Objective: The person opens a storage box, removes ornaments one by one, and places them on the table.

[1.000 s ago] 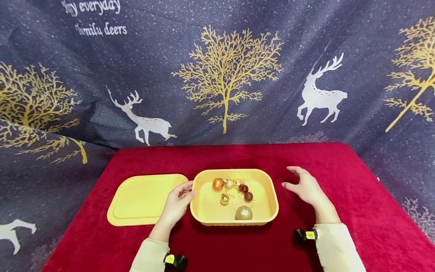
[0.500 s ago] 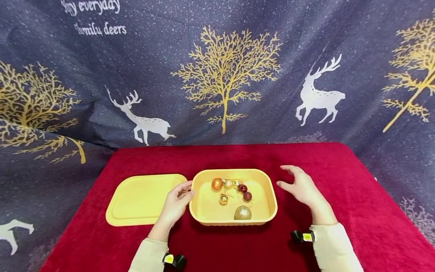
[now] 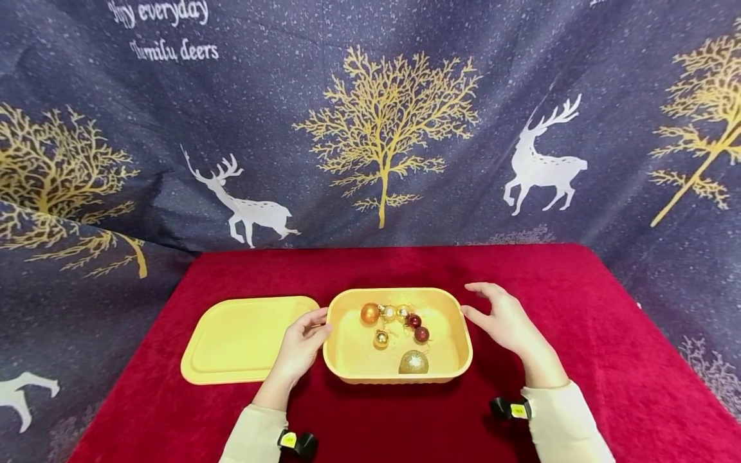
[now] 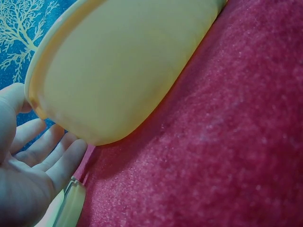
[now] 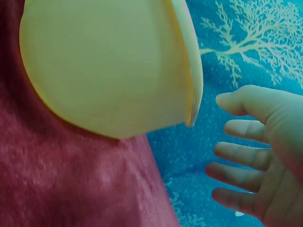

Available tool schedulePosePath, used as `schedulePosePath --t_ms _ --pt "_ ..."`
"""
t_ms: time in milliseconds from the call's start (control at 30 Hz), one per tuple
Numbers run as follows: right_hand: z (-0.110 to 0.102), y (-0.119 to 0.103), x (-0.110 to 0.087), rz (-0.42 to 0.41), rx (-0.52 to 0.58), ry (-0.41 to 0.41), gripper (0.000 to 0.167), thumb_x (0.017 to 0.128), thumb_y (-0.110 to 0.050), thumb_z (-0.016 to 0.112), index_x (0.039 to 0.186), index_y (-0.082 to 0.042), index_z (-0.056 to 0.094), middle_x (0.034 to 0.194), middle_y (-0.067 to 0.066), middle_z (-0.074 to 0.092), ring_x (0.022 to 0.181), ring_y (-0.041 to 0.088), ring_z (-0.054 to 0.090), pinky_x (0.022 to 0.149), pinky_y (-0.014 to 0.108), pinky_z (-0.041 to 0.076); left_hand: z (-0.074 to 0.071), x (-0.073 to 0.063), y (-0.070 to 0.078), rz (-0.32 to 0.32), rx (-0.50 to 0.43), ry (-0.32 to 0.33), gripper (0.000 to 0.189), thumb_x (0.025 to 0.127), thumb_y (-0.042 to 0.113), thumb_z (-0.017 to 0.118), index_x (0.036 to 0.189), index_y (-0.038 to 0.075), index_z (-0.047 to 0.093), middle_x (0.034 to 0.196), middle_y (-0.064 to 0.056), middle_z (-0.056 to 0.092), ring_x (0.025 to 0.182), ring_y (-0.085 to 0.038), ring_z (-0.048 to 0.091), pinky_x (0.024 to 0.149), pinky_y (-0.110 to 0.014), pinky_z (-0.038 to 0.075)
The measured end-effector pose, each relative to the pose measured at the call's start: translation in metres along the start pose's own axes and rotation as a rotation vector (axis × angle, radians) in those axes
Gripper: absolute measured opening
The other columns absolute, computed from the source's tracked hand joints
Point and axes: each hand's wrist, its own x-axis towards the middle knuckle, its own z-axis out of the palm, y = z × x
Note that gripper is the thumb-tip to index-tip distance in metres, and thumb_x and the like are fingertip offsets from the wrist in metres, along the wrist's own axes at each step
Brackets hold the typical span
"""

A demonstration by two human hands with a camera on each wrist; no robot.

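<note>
A yellow plastic box [image 3: 341, 370] stands uncovered on the table, with small bauble ornaments inside. They include an orange bauble [image 3: 370, 314], several small gold and dark red ones, and a larger glittery gold bauble [image 3: 413, 363] near the front wall. My left hand [image 3: 301, 344] touches the box's left end; in the left wrist view its fingers [image 4: 67, 158] lie nearly straight against the outer wall, thumb by the rim. My right hand [image 3: 509, 321] is beside the right end, thumb and fingers spread. A gap shows between its fingers [image 5: 239, 156] and the box wall in the right wrist view.
To the left, partly behind my left hand, lies a flat yellow lid [image 3: 243, 337]. A red cloth [image 3: 382, 424] covers the table. Behind it hangs a dark blue backdrop [image 3: 260, 116] printed with deer and trees.
My right hand has moved left toward the right end of the box, staying spread. My left hand, the box, the baubles and the lid have stayed in place.
</note>
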Motion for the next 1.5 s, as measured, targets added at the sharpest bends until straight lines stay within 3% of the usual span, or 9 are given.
schedulePosePath --t_ms 300,533,867,1100,1500 --pt "0.008 -0.017 -0.001 -0.102 -0.013 0.029 0.040 0.082 -0.016 0.071 0.118 -0.002 0.061 0.114 0.016 0.063 0.105 0.031 0.060 0.088 0.047 0.049 0.000 0.000 0.000 0.005 0.006 0.011 0.038 0.089 0.005 0.062 0.127 0.000 0.056 0.120 -0.021 0.059 0.099 -0.011 0.059 0.080 -0.015 0.049" --pt "0.018 -0.027 -0.003 -0.176 -0.019 0.026 0.038 0.081 -0.015 0.072 0.114 0.002 0.063 0.111 0.015 0.064 0.106 0.029 0.060 0.092 0.045 0.048 0.001 -0.002 0.001 0.011 0.023 0.005 0.039 0.090 0.008 0.062 0.127 0.001 0.056 0.120 -0.020 0.059 0.106 -0.022 0.060 0.080 -0.015 0.049" --pt "0.027 -0.037 -0.005 -0.177 -0.062 -0.030 0.040 0.083 -0.020 0.071 0.117 0.000 0.062 0.114 0.012 0.063 0.110 0.028 0.059 0.096 0.043 0.047 0.001 -0.003 -0.002 0.022 0.034 -0.004 0.040 0.091 0.010 0.062 0.129 -0.001 0.054 0.121 -0.021 0.058 0.110 -0.027 0.059 0.082 -0.017 0.049" --pt "0.034 -0.043 -0.004 -0.231 -0.115 -0.057 0.040 0.083 -0.022 0.071 0.117 -0.003 0.062 0.120 0.012 0.062 0.114 0.028 0.058 0.098 0.043 0.046 0.000 -0.002 -0.001 0.019 0.031 0.000 0.040 0.090 0.010 0.062 0.128 0.000 0.055 0.122 -0.020 0.058 0.110 -0.027 0.058 0.082 -0.016 0.048" --pt "0.050 -0.053 -0.003 -0.335 -0.244 -0.113 0.032 0.082 -0.020 0.071 0.108 -0.003 0.063 0.106 0.009 0.063 0.101 0.023 0.061 0.087 0.038 0.051 -0.001 -0.002 0.000 0.011 0.024 0.005 0.038 0.090 0.008 0.062 0.127 0.001 0.056 0.120 -0.020 0.059 0.107 -0.024 0.059 0.081 -0.014 0.048"
